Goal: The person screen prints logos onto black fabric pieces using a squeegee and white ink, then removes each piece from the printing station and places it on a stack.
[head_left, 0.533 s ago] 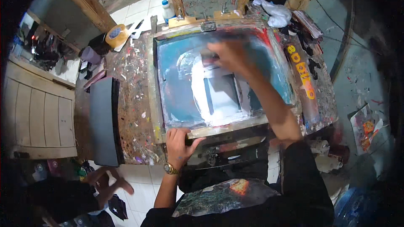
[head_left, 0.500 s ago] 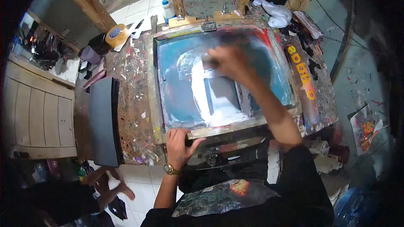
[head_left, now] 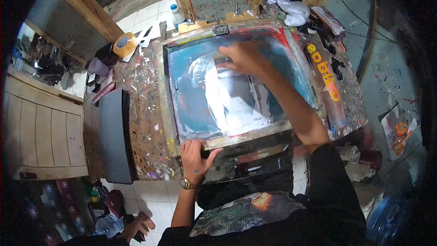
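Observation:
A screen-printing frame (head_left: pixel 250 140) with a blue-green mesh lies on the paint-spattered table in front of me. White ink (head_left: pixel 218 95) is smeared over the middle of the mesh, around a greyer patch. Resting on the frame's near left edge, my left hand (head_left: pixel 195 157) is closed over the wood, thumb out to the right; a gold watch (head_left: pixel 187 183) is on that wrist. My right hand (head_left: pixel 241 58) reaches over the far middle of the mesh, its fingers wrapped round a squeegee (head_left: pixel 221 59). Hand and blur hide most of that tool.
Dark flat sheets (head_left: pixel 114 132) are stacked on the left. Tape (head_left: pixel 125 44), a purple cup (head_left: pixel 98 67) and a white bottle with blue cap (head_left: pixel 176 14) stand farther back. A white cloth (head_left: pixel 293 11) lies far right. Another person's hand (head_left: pixel 142 223) shows at lower left.
My right hand has shifted slightly left and away from me, and white ink covers more of the right middle. My left hand keeps its hold. The other person's arm has moved lower.

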`<state>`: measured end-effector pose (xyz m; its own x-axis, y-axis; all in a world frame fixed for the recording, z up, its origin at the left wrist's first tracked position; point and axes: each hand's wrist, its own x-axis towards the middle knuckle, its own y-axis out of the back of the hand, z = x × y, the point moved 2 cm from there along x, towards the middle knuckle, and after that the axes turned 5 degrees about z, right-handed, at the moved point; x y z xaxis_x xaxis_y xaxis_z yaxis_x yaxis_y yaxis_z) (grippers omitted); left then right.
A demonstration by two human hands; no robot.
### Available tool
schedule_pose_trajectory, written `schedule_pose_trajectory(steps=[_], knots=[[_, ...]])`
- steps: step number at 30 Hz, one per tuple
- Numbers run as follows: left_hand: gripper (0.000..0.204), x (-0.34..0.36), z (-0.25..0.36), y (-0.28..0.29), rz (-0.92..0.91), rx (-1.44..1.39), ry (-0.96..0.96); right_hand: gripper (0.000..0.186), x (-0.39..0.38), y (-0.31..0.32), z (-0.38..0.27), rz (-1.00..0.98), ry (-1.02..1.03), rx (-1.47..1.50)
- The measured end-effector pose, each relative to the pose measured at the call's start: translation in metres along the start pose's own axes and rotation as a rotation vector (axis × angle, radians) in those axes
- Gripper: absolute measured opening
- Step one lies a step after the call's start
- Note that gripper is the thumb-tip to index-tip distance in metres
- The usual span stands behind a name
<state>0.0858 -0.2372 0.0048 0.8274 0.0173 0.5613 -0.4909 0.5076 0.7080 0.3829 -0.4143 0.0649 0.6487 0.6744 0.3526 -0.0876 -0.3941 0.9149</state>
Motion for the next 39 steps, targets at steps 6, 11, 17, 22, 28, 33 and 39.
schedule_pose_trajectory(steps=[6, 11, 17, 22, 28, 33, 39], knots=[[0.049, -0.005, -0.001, -0.002, -0.005, -0.029, 0.020, 0.034, -0.100, -0.001, -0.071, 0.158, 0.032, -0.028], [0.048, -0.005, 0.000, -0.001, -0.026, -0.023, 0.013, 0.024, -0.163, 0.013, -0.114, 0.173, 0.044, -0.076], [0.044, 0.005, 0.006, 0.009, 0.074, -0.018, -0.037, 0.036, -0.185, 0.035, -0.141, 0.136, 0.035, -0.118], [0.048, 0.063, 0.031, 0.065, 0.112, 0.006, -0.123, 0.065, -0.159, 0.103, -0.152, 0.183, 0.050, -0.207], [0.041, 0.181, 0.068, 0.111, 0.698, 0.407, -0.374, 0.079, -0.010, 0.219, -0.101, 0.568, 0.377, -0.214], [0.052, 0.235, -0.033, -0.077, 0.148, -0.099, -0.225, 0.116, 0.089, 0.292, -0.059, 0.294, 0.229, -0.379], [0.070, 0.206, -0.121, -0.181, -0.027, 0.246, 0.005, 0.119, 0.113, 0.295, -0.070, 0.316, 0.216, -0.388]])
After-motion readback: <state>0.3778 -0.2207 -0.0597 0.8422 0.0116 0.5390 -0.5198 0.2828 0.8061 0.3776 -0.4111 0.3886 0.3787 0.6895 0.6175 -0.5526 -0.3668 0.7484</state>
